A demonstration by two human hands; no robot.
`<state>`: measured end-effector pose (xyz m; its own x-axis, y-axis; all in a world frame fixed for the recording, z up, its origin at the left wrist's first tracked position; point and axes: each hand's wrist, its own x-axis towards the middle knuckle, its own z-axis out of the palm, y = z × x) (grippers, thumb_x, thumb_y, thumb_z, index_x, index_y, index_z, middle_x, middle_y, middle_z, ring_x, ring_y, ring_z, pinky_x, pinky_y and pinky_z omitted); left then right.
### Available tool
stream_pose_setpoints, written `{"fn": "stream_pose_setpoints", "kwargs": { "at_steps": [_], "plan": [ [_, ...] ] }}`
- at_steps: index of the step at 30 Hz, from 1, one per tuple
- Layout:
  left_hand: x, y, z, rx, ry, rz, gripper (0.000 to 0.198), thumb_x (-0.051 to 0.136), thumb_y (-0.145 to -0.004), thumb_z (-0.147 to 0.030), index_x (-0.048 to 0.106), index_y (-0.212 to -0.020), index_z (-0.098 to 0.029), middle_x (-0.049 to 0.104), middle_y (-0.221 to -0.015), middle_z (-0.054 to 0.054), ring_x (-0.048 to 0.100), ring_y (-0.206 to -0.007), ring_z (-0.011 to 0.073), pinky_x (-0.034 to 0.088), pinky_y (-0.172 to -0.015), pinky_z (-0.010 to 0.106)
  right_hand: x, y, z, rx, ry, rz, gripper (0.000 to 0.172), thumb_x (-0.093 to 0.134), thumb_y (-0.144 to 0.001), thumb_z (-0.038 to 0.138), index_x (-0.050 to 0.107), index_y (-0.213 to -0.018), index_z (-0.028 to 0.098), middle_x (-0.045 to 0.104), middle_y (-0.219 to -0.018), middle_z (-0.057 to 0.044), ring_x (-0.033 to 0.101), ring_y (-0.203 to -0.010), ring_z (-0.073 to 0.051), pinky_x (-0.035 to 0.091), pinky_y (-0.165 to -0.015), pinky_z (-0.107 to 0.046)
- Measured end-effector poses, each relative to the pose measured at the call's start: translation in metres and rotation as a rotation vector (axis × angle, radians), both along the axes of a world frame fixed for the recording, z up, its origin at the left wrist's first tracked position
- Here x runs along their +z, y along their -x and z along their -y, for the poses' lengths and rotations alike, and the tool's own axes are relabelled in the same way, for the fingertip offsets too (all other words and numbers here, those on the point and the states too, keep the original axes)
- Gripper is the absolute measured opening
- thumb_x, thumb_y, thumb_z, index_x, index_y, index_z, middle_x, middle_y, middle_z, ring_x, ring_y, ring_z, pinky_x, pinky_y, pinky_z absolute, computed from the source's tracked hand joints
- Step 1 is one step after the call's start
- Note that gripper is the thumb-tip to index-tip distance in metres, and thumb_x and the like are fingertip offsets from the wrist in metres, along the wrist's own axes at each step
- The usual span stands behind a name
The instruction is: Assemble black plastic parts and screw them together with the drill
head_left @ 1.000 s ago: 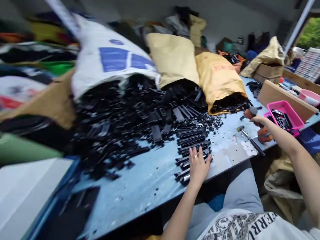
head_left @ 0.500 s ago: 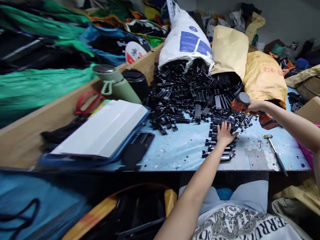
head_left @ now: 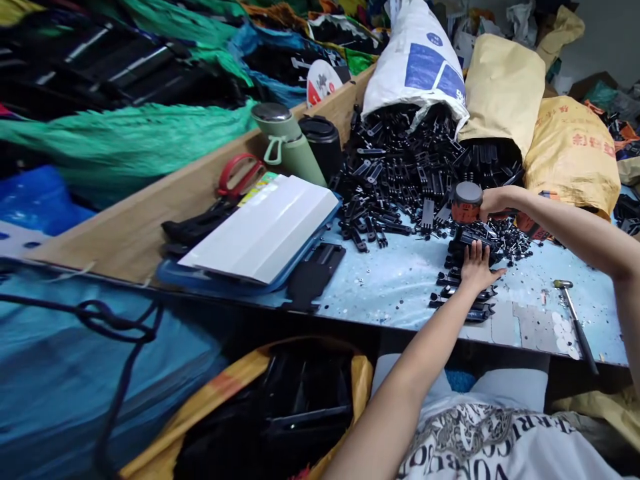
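Observation:
My left hand lies flat with spread fingers on a row of black metal-and-plastic parts set side by side on the blue tabletop. My right hand is wrapped round an orange and black cordless drill, held over the far end of that row. The drill's tip is hidden, so I cannot tell whether it touches a part. Small screws and pins are scattered just to the right of the row. Behind it rises a large heap of black parts.
A white bag and two yellow sacks spill parts at the back. On the left are a green bottle, a black cup, red-handled scissors and a white panel. A hammer lies at the front right.
The view has turned left, so the table appears shifted to the right. My right hand has brought the drill leftward over the far end of the row. My left hand stays flat on the parts.

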<state>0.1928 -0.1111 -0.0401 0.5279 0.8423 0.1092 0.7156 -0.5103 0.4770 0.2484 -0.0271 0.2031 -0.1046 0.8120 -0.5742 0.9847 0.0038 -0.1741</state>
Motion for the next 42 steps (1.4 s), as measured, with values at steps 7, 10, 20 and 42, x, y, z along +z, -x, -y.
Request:
{"fn": "stream_pose_setpoints", "kwargs": {
  "at_steps": [7, 10, 20, 42],
  "plan": [
    [0.001, -0.003, -0.002, 0.014, -0.009, 0.016, 0.092, 0.033, -0.075, -0.074, 0.027, -0.140, -0.010, 0.014, -0.152, 0.017, 0.005, -0.141, 0.0313, 0.005, -0.114, 0.050, -0.004, 0.015, 0.018, 0.038, 0.090, 0.151, 0.011, 0.064, -0.062, 0.020, 0.058, -0.061, 0.011, 0.048, -0.046, 0.001, 0.046, -0.045, -0.010, 0.034, -0.042, -0.021],
    [0.004, -0.004, -0.004, 0.005, -0.007, 0.021, 0.093, 0.031, -0.074, -0.075, 0.028, -0.140, -0.009, 0.015, -0.152, 0.018, 0.007, -0.141, 0.0313, 0.005, -0.114, 0.049, -0.015, 0.015, 0.022, 0.086, 0.140, 0.169, 0.009, 0.062, -0.061, 0.018, 0.058, -0.062, 0.011, 0.047, -0.045, 0.002, 0.045, -0.044, -0.010, 0.033, -0.041, -0.020],
    [0.010, 0.027, 0.053, -0.053, 0.062, -0.001, 0.098, 0.023, -0.076, -0.077, 0.018, -0.142, -0.004, 0.011, -0.153, 0.018, 0.004, -0.142, 0.0289, 0.006, -0.116, 0.046, -0.010, 0.021, 0.055, 0.193, 0.022, 0.130, 0.016, 0.064, -0.059, 0.019, 0.062, -0.075, 0.014, 0.058, -0.063, -0.001, 0.053, -0.058, -0.014, 0.036, -0.048, -0.022],
    [0.014, 0.036, 0.079, -0.021, -0.091, 0.056, 0.093, 0.023, -0.078, -0.076, 0.029, -0.139, -0.006, 0.034, -0.144, 0.019, 0.030, -0.132, 0.0331, 0.021, -0.109, 0.047, 0.004, 0.072, 0.124, 0.208, 0.041, 0.147, 0.025, 0.070, -0.068, 0.026, 0.062, -0.084, 0.010, 0.057, -0.066, -0.005, 0.054, -0.074, -0.019, 0.040, -0.059, -0.026]
  ]
}}
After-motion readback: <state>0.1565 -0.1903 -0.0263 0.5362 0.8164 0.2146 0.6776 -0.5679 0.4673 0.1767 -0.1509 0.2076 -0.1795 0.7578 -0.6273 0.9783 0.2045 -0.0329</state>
